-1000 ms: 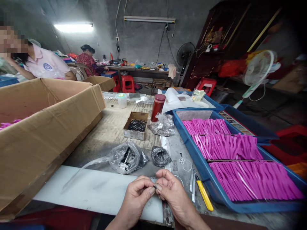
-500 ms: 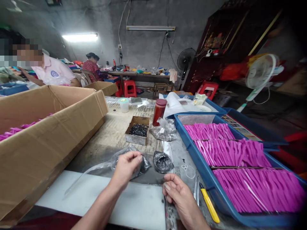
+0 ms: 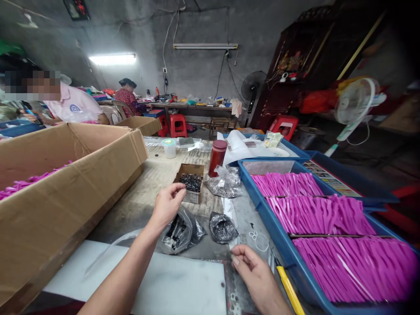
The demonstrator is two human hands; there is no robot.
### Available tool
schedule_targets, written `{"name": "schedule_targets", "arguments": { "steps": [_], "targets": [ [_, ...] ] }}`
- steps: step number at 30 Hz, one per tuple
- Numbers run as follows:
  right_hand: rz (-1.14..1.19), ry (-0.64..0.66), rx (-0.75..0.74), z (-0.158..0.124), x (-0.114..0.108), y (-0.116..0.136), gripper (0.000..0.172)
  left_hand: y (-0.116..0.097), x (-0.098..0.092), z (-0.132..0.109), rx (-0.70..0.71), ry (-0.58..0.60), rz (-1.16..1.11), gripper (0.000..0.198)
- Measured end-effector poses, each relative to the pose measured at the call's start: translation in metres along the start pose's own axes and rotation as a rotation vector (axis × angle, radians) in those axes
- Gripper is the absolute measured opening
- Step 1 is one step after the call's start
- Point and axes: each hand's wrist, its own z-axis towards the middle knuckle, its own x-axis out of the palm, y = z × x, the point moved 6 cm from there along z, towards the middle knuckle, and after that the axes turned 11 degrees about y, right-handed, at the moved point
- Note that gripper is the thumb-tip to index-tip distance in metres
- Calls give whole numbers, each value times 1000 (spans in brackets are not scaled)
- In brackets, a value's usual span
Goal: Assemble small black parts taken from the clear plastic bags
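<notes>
My left hand (image 3: 168, 205) is over the table at the near left corner of a small cardboard box (image 3: 194, 197) of small black parts (image 3: 190, 183). Its thumb and fingertips are closed together; whatever they hold is too small to make out. Below that hand, a clear plastic bag (image 3: 180, 234) lies with its mouth open, showing black pieces. My right hand (image 3: 254, 273) is low on the right, near a rolled-down bag of dark parts (image 3: 223, 227). Its fingers are curled in against the thumb, and I cannot see what is between them.
A large carton (image 3: 75, 183) of magenta pieces stands left. On the right, a blue crate (image 3: 272, 223) holds rows of magenta strips. A yellow-handled tool (image 3: 289, 291), a red canister (image 3: 217, 158) and a white board (image 3: 177, 282) are on the table. Two people sit beyond.
My left hand has moved forward from above the open plastic bag to the small cardboard box, uncovering the bag's black pieces. My right hand has shifted only slightly. The view has tilted up a little.
</notes>
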Motion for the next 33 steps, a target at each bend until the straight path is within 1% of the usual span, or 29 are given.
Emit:
{"name": "schedule_targets", "arguments": {
  "steps": [2, 4, 6, 8, 11, 13, 15, 17, 21, 23, 26, 29, 33],
  "targets": [
    [-113, -8, -27, 3, -8, 3, 14, 1, -3, -25, 9, 53, 79, 10],
    [-212, -25, -37, 8, -15, 8, 10, 3, -3, -44, 43, 130, 309, 13],
    [-321, -43, -47, 12, -19, 15, 10, 11, -1, -56, 63, 225, 495, 17],
    [-457, -58, -87, 18, -21, 24, 10, 21, 4, -61, 96, 324, 622, 19],
    [-725, -79, -164, 28, -18, 38, 13, 32, 14, -59, 160, 443, 760, 23],
    [-890, -112, -137, 36, -16, 41, 21, 38, 21, -56, 160, 507, 830, 24],
    [-958, -143, -89, 45, -16, 38, 27, 42, 28, -53, 133, 552, 871, 23],
    [-961, -145, -57, 52, -16, 33, 30, 42, 32, -52, 116, 564, 882, 21],
    [-937, -115, -38, 63, -14, 25, 34, 43, 33, -53, 97, 544, 895, 20],
    [-904, -88, -65, 66, -14, 28, 36, 45, 33, -54, 91, 549, 904, 20],
    [-828, -27, -148, 68, -13, 39, 37, 48, 34, -54, 88, 555, 899, 21],
    [-723, 26, -225, 69, -12, 50, 33, 49, 34, -54, 79, 537, 883, 23],
    [-569, 55, -248, 72, -14, 50, 27, 50, 33, -55, 56, 523, 874, 25]
  ]
}}
